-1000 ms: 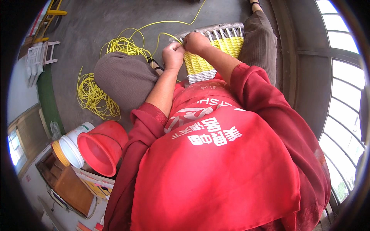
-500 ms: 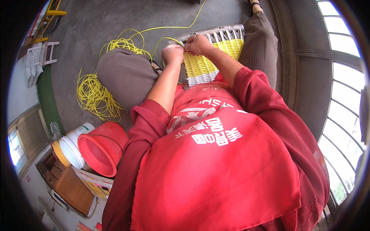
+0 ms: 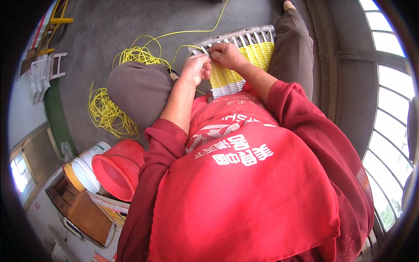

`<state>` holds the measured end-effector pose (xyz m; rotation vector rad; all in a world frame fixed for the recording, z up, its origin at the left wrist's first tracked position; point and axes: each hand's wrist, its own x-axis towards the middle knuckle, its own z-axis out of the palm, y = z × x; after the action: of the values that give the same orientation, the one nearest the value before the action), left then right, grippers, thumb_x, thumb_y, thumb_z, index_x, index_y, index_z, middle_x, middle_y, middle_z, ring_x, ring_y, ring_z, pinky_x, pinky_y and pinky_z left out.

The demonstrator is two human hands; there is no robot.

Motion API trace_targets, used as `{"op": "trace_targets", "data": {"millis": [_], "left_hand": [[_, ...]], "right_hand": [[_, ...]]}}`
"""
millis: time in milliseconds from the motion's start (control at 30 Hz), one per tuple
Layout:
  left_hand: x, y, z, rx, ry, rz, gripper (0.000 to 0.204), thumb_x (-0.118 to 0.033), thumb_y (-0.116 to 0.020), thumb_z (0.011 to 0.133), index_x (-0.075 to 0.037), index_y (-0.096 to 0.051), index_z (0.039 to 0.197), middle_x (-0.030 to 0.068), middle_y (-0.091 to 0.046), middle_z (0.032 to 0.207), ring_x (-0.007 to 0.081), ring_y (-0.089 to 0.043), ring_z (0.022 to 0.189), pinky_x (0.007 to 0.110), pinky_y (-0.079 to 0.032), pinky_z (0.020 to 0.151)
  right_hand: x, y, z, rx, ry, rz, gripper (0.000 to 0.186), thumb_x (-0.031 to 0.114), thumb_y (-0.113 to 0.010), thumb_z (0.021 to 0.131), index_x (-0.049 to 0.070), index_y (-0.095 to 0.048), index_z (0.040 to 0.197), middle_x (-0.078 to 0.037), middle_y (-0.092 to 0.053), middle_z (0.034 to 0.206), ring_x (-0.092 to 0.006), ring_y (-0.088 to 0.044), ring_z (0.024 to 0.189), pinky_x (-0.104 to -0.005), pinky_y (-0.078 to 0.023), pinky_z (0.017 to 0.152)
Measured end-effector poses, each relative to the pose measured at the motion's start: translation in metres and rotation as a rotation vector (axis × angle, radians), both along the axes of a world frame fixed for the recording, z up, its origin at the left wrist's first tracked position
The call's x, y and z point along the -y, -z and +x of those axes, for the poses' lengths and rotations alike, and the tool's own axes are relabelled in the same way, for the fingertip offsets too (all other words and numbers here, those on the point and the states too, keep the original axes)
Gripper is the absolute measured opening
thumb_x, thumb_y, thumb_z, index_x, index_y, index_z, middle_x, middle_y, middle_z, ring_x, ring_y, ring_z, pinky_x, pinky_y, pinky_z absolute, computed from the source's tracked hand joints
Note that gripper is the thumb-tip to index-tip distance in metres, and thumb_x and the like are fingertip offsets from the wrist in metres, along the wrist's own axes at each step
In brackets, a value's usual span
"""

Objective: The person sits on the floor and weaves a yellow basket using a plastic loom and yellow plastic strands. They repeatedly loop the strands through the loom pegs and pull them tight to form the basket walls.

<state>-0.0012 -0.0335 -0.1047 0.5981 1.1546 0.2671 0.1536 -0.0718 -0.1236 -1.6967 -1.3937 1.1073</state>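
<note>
L hand (image 3: pixel 197 68) turned vs before, R hand (image 3: pixel 228 56) at weave (image 3: pixel 258 56)

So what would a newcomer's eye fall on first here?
Probably the bright red apron, which fills the lower middle. Next, the yellow-and-white woven panel toward the top, just right of centre. Then the tangled yellow cord, heaped to the panel's left, and the red bucket at lower left.
</note>
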Motion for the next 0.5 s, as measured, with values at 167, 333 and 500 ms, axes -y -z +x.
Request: {"op": "trace_targets", "data": {"millis": [167,333,500], "left_hand": [[-0.003,0.007,-0.007,0.047,0.076,0.033,0.006,-0.012,-0.054,0.079,-0.007,-0.056,0.081,0.0027,-0.052,0.056,0.0129,-0.047,0.038,0.029,-0.041,0.036],[0.0,0.003,-0.007,0.012,0.098,0.116,0.007,-0.013,-0.053,0.08,-0.008,-0.057,0.082,0.0024,-0.052,0.056,0.013,-0.048,0.039,0.027,-0.041,0.036],[0.01,0.012,0.008,-0.032,-0.001,0.35,0.009,-0.014,-0.055,0.082,-0.006,-0.058,0.078,0.0025,-0.052,0.056,0.0117,-0.046,0.04,0.027,-0.033,0.035]], "right_hand": [[-0.009,-0.011,-0.006,0.113,-0.042,-0.043,0.025,0.022,-0.057,0.076,0.011,-0.066,0.096,-0.018,-0.064,0.091,-0.0338,-0.062,0.085,-0.0395,-0.048,0.076],[-0.027,-0.014,-0.004,0.33,-0.301,-0.095,0.026,0.027,-0.055,0.074,0.014,-0.067,0.094,-0.015,-0.064,0.093,-0.0339,-0.062,0.086,-0.0403,-0.049,0.076],[-0.027,0.008,-0.001,0.398,-0.205,-0.109,0.032,0.029,-0.061,0.071,0.012,-0.067,0.096,-0.014,-0.066,0.096,-0.0315,-0.063,0.087,-0.0421,-0.05,0.078]]}}
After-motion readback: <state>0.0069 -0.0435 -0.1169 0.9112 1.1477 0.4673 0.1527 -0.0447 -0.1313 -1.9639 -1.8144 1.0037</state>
